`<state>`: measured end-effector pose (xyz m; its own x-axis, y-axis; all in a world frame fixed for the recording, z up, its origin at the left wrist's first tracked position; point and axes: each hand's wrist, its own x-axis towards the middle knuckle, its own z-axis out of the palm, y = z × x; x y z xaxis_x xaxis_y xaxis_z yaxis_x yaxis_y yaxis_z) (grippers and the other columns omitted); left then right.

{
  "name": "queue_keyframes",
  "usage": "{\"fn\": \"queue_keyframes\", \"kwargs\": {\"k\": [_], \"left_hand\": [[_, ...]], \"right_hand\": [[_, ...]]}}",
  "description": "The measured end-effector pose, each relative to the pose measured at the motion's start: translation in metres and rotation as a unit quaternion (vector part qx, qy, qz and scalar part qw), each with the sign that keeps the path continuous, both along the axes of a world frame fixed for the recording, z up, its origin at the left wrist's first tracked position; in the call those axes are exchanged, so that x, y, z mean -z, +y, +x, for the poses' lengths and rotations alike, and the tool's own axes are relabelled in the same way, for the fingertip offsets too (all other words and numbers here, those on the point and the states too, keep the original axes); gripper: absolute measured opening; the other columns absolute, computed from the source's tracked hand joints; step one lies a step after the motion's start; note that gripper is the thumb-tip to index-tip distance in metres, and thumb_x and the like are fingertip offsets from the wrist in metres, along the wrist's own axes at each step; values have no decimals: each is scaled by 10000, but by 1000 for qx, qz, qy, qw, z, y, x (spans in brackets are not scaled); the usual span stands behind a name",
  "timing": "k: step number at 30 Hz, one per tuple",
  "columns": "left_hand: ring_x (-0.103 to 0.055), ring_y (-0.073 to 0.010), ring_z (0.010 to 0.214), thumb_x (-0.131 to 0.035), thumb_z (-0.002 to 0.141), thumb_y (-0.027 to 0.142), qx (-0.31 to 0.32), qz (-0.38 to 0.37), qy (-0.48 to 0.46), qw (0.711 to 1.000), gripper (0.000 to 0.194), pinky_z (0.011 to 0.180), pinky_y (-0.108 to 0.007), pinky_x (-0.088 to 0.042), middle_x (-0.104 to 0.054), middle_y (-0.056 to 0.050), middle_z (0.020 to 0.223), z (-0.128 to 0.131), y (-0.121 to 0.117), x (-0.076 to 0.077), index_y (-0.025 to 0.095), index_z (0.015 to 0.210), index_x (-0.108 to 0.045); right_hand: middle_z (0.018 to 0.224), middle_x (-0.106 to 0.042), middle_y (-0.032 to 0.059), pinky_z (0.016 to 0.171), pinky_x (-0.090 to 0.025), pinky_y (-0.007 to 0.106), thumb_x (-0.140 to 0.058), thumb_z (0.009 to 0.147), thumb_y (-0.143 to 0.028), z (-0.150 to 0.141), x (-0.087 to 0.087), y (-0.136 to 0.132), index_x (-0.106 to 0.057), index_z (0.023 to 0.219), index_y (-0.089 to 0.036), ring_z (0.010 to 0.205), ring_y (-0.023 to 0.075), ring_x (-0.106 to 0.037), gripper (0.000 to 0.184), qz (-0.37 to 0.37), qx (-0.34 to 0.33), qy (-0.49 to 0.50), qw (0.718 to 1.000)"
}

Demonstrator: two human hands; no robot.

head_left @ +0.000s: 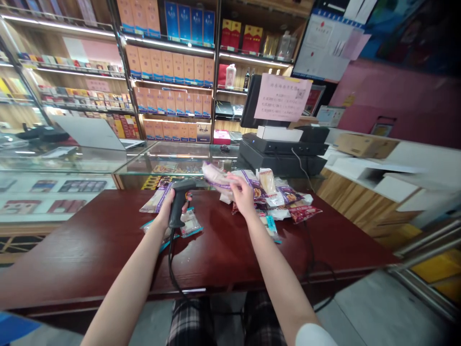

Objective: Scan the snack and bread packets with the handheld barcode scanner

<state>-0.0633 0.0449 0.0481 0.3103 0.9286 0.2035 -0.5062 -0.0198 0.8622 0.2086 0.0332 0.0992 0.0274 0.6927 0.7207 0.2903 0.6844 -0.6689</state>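
1. Being gripped in closed L hand [166, 207]: black handheld barcode scanner [177, 204], held near-upright, nose tilted twd the packet at right. Black cable [171, 259] is seen running down past counter edge.
2. Being pinched by R hand [242, 192], fingers closed on it: clear-wrapped food packet [215, 179], held up off the counter, just beside scanner nose, no contact seen.
3. Loose pile of wrapped food pkts [275, 198] is laid on counter, below & right of R hand; purple & red labels are visible on some.
4. Small pkt w/ teal edging [190, 223] is laid just below scanner, near L hand.
5. All of the above is carried by dark red wood counter [90, 250].
6. Black POS terminal [284, 149] is placed behind pile, w/ pink notice [283, 97] fixed at its top. Glass display case [180, 163] is set behind counter, w/ silver laptop [86, 132] at left.
7. Orange & blue boxes [169, 62] are stacked on shelves further back. Plaid trousers [190, 324] are seen below counter edge.
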Motion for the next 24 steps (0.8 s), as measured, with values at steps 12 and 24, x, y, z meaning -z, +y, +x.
{"fn": "queue_keyframes", "kwargs": {"k": [12,24], "left_hand": [[-491,-103,497,-637,778,674,-9,-36,-23,999,620,449,-240,-412,-657,-70,778,-3,2,4,110,1033,-663],[-504,-102,512,-626,785,674,-18,-34,-19,999,620,463,-229,-426,-671,-77,777,-8,7,11,98,1011,-667]], "right_hand": [[1328,-636,88,1190,-183,572,-453,938,-281,114,-10,14,-708,1135,-229,1291,267,-525,327,-43,225,-418,879],[1381,-575,140,1142,23,676,-492,908,-326,98,12,14,-625,1206,-205,1300,311,-484,348,-63,350,-397,846]]}}
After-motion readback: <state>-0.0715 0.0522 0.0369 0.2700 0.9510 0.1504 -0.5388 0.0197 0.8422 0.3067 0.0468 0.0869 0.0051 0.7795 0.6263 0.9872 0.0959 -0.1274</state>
